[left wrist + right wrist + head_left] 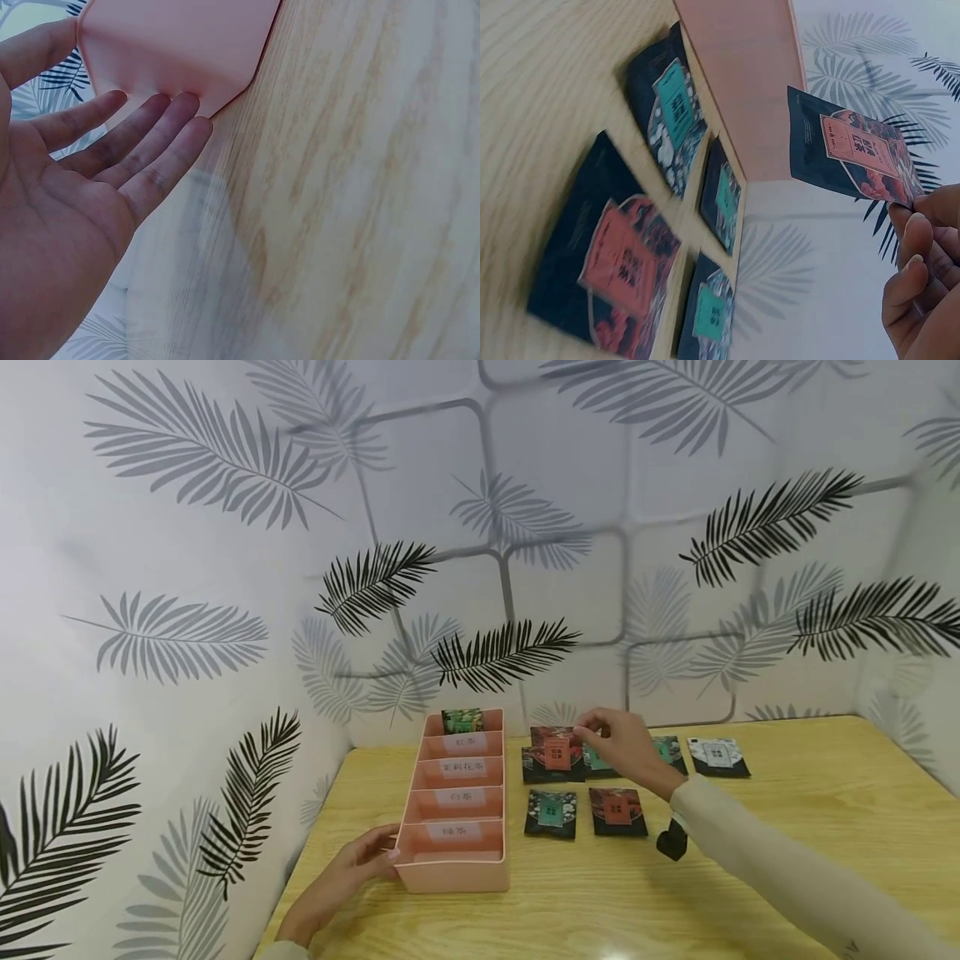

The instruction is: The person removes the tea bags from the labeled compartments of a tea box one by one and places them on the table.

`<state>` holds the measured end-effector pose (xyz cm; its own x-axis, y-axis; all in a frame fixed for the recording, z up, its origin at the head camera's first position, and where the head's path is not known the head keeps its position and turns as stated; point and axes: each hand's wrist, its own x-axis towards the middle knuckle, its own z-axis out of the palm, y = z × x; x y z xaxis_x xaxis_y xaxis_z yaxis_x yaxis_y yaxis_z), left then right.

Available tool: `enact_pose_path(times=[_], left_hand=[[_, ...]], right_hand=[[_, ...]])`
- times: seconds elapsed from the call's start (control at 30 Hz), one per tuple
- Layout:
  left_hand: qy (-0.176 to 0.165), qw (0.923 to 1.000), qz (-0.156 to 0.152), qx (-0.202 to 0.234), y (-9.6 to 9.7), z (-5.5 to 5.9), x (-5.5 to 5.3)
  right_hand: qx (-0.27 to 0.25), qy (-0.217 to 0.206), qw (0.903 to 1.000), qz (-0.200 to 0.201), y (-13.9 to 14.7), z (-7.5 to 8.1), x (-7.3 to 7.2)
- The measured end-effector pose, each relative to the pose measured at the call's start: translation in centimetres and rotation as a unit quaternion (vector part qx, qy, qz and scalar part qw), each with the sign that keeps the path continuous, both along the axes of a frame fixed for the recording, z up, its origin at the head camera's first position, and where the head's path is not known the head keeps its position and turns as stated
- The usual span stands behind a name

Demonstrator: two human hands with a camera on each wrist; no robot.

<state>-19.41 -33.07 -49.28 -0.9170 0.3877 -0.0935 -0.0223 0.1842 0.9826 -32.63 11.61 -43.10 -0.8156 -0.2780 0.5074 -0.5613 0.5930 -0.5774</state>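
Observation:
My left hand point(348, 872) is at the near left corner of a pink compartment box point(453, 878). In the left wrist view its fingers lie fairly straight, fingertips touching the pink wall, the thumb by the rim and the palm apart from it. My right hand point(626, 745) pinches a black and red tea packet point(847, 146) by one edge, between thumb and forefinger. That packet is raised in front of the back row of packets, overlapping one there in the head view. Below lie a green-labelled tea packet point(551, 812) and a red-labelled tea packet point(617, 811).
One green packet point(462, 720) stands in the box's rear compartment. Labelled dividers point(461, 768) split the box. A white-patterned packet point(718, 757) lies right of the back row, which the right hand partly hides. The wooden table point(810, 793) meets a leaf-patterned wall.

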Motion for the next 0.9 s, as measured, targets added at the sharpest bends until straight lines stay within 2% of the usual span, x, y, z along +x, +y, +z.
enact_pose_path(times=[0.23, 0.43, 0.57, 0.9], left_hand=[[0.008, 0.9999, -0.010, 0.000, -0.1, -0.2, 0.0], [0.002, 0.9999, -0.010, 0.003, -0.1, -0.2, -0.1], [0.002, 1.0000, -0.009, 0.000, 0.0, -0.2, -0.1], [0.001, 1.0000, -0.009, 0.001, 0.1, -0.1, 0.0]], right_hand=[[-0.001, -0.039, 0.9993, 0.000, 2.5, -0.3, 1.1], [-0.001, -0.045, 0.9990, -0.001, 4.3, -0.8, 1.7], [-0.010, -0.066, 0.9978, -0.001, 5.3, -1.1, 2.2], [0.001, -0.089, 0.9954, -0.036, 8.3, -2.1, 3.3]])
